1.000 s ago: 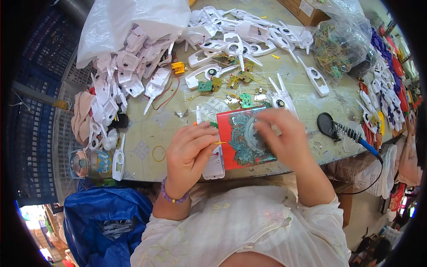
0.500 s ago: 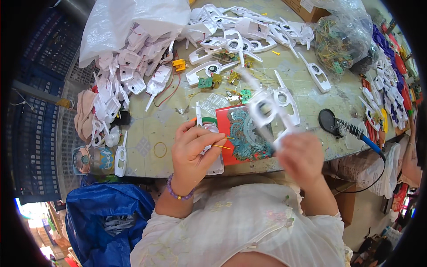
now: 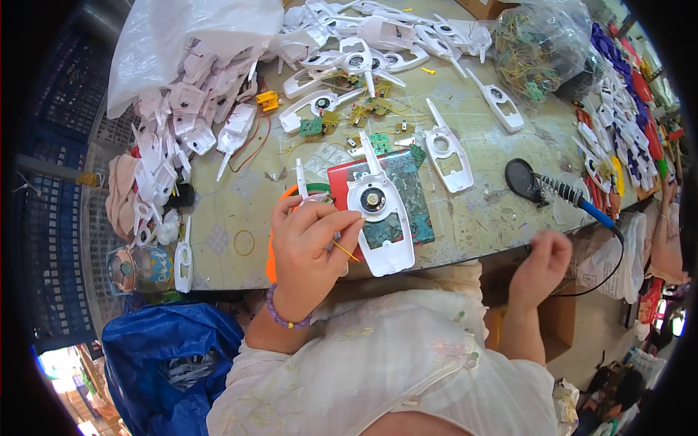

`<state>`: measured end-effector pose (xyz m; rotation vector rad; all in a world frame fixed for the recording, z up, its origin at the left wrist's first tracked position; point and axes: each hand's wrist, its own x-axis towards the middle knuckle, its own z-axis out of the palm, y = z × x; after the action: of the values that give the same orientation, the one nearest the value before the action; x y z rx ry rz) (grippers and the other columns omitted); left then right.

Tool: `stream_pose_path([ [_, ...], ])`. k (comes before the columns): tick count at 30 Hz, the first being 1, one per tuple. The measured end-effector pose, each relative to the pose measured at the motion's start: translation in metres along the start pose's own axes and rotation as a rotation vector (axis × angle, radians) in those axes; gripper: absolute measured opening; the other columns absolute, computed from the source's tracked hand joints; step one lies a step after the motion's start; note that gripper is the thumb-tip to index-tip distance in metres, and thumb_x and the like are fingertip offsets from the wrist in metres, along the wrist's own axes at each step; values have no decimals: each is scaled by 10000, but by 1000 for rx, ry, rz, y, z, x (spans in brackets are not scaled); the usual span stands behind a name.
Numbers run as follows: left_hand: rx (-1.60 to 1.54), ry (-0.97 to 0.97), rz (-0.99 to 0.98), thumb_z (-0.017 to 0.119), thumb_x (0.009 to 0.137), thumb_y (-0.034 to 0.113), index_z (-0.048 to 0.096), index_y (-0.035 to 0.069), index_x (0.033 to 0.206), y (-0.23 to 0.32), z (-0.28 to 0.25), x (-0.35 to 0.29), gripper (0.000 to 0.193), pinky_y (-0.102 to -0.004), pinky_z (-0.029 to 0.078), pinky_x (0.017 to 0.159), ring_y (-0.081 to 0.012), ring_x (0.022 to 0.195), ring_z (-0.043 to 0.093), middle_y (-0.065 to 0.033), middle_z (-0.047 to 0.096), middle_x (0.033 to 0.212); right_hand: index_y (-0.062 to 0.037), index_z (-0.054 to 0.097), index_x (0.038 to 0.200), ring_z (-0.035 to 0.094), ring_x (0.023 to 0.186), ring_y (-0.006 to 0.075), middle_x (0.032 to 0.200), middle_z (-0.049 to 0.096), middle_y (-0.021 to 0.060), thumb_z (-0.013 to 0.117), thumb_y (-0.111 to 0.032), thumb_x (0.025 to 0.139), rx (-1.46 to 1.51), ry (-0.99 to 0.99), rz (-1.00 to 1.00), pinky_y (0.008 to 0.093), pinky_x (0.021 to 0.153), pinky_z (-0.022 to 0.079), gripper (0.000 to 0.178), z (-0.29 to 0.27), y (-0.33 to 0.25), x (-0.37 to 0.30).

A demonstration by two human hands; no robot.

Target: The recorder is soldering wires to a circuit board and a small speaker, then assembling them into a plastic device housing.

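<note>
A white plastic half-shell (image 3: 389,258) with a narrow handle and a round black speaker (image 3: 373,200) lies on a red-edged board (image 3: 339,176) with a worn blue-green surface. At its left edge, my left hand (image 3: 313,236) is closed in a pinch on a thin yellow wire (image 3: 346,251), which sticks out below the fingers. Beneath this hand, an orange piece (image 3: 272,254), a green ring (image 3: 318,187) and another white part are partly hidden. My right hand (image 3: 542,261) hangs off the table's front edge with fingers curled and nothing visible in them.
A blue-handled soldering iron (image 3: 598,216) rests in a coiled holder (image 3: 560,194) at right. White shells (image 3: 233,134) are heaped at back and left. Green circuit boards (image 3: 311,126) lie behind the board; a bag of wired boards (image 3: 542,54) stands back right. A blue bag (image 3: 167,327) hangs front left.
My right hand has set the white shell with the speaker onto the red-edged board, let go and moved right. My left hand still pinches yellow wire. The view has shifted slightly.
</note>
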<state>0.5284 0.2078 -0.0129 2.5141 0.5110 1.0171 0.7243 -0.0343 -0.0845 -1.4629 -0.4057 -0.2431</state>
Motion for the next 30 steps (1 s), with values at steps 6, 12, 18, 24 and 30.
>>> stream_pose_path([
  [6, -11, -15, -20, 759, 708, 92, 694, 114, 816, 0, 2, 5, 128, -380, 383, 823, -157, 736, 581, 15, 596, 744, -1, 521, 1159, 412, 642, 31, 818, 490, -29, 638, -144, 908, -67, 242, 104, 182, 561, 349, 311, -46, 7, 78],
  [12, 12, -16, -55, 741, 682, 75, 667, 102, 766, 3, 7, 6, 116, -380, 386, 820, -172, 767, 594, 12, 615, 780, 9, 647, 1042, 414, 679, 17, 805, 536, -52, 648, -173, 912, -305, 89, 46, 174, 582, 300, 224, -62, 9, 115],
  [18, 14, -41, -40, 700, 675, 61, 606, 94, 703, 2, 6, 12, 103, -436, 392, 908, -203, 878, 635, -12, 680, 947, -28, 643, 1001, 518, 650, 113, 803, 563, 28, 646, -155, 885, -717, 510, -419, 281, 568, 428, 172, -173, -41, 116],
  [24, 19, -69, -49, 692, 687, 58, 589, 95, 693, 4, 15, 12, 110, -475, 353, 957, -204, 955, 647, -11, 692, 929, -103, 471, 835, 483, 575, 160, 741, 526, 40, 532, -238, 939, -119, 95, -500, 306, 490, 351, 180, -72, -51, 55],
  [30, 33, -80, -59, 697, 686, 57, 594, 95, 695, 1, 16, 8, 110, -488, 337, 968, -204, 977, 646, -4, 695, 921, -64, 482, 858, 436, 477, 139, 635, 493, 38, 508, -305, 961, 180, -539, -551, 270, 420, 308, 263, 32, -65, 23],
])
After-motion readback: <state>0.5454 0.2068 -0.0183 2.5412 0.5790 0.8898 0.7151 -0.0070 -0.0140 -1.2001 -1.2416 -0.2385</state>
